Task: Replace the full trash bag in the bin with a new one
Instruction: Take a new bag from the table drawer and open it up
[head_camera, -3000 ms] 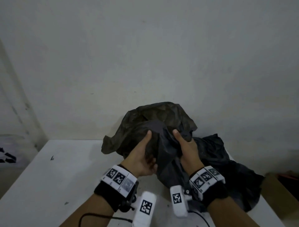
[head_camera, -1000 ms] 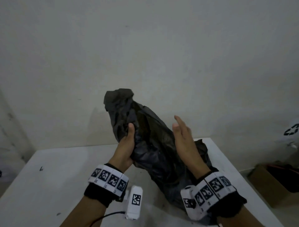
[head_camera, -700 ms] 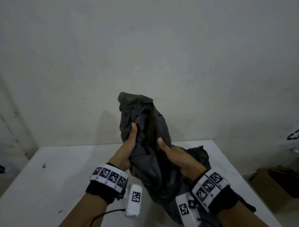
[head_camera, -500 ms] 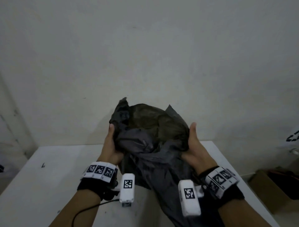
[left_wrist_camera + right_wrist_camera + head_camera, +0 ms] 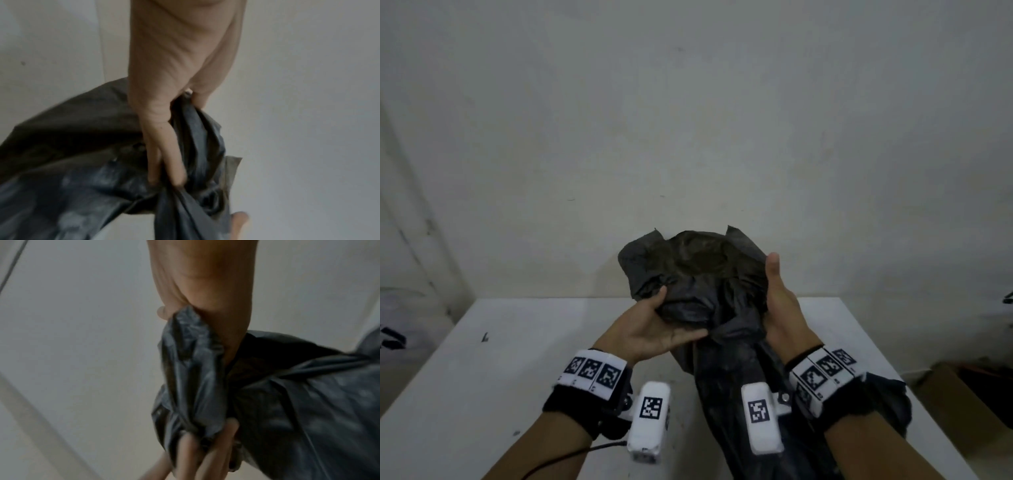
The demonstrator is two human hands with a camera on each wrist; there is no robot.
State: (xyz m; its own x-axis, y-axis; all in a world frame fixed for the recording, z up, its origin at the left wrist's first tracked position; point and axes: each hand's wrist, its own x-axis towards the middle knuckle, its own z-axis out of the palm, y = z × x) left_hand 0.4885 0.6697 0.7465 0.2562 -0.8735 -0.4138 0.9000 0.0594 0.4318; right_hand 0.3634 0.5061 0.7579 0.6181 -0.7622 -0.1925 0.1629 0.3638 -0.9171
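Note:
A crumpled black trash bag point(image 5: 698, 274) is held up above a white table point(image 5: 465, 377), its mouth bunched open toward the wall, its lower part trailing down onto the table. My left hand point(image 5: 654, 329) grips the bag's near left edge, thumb on top and fingers underneath. My right hand point(image 5: 777, 301) grips the right edge, thumb pointing up. In the left wrist view the fingers point(image 5: 164, 162) dig into the folds of the bag point(image 5: 82, 162). The right wrist view shows fingers point(image 5: 197, 456) curled round a gathered fold of the bag point(image 5: 191, 378). No bin is in view.
A plain wall point(image 5: 688, 120) stands right behind the table. On the floor at the right sits a brown cardboard box point(image 5: 969, 401). A white object with black marks point(image 5: 393, 335) lies beyond the table's left edge.
My hands have regripped the bag: the left hand slid under the near edge and the right stayed on the right edge. The bag's open top sank a little toward the table.

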